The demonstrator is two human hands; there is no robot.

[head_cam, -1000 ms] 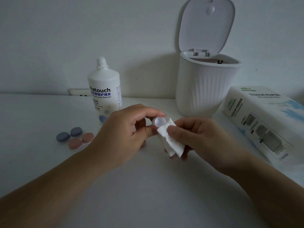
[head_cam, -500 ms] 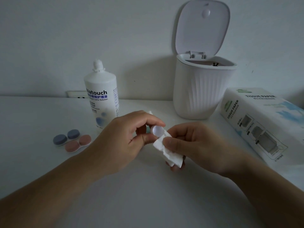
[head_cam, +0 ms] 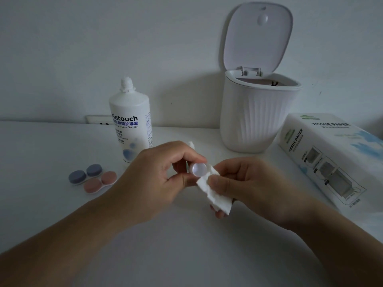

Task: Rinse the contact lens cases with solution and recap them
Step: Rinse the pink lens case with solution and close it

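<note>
My left hand (head_cam: 157,179) pinches a small white contact lens case (head_cam: 199,169), its open round well facing me. My right hand (head_cam: 246,183) holds a folded white tissue (head_cam: 215,195) pressed against the case's lower right edge. A white bottle of lens solution (head_cam: 130,123) stands behind my left hand, its cap off. On the table to the left lie two capped lens cases side by side: a blue-grey one (head_cam: 85,174) and a pink one (head_cam: 100,181). A small white piece (head_cam: 190,144) peeks out behind my left fingers; what it is I cannot tell.
A white ribbed bin (head_cam: 255,119) with its lid raised stands at the back right against the wall. A tissue paper box (head_cam: 333,158) lies along the right edge. A wall socket (head_cam: 97,119) sits behind the bottle. The table (head_cam: 186,245) is white.
The view has shifted slightly. My right thumb has slid the tissue down so more of the case's round well shows. Both hands stay together in the middle.
</note>
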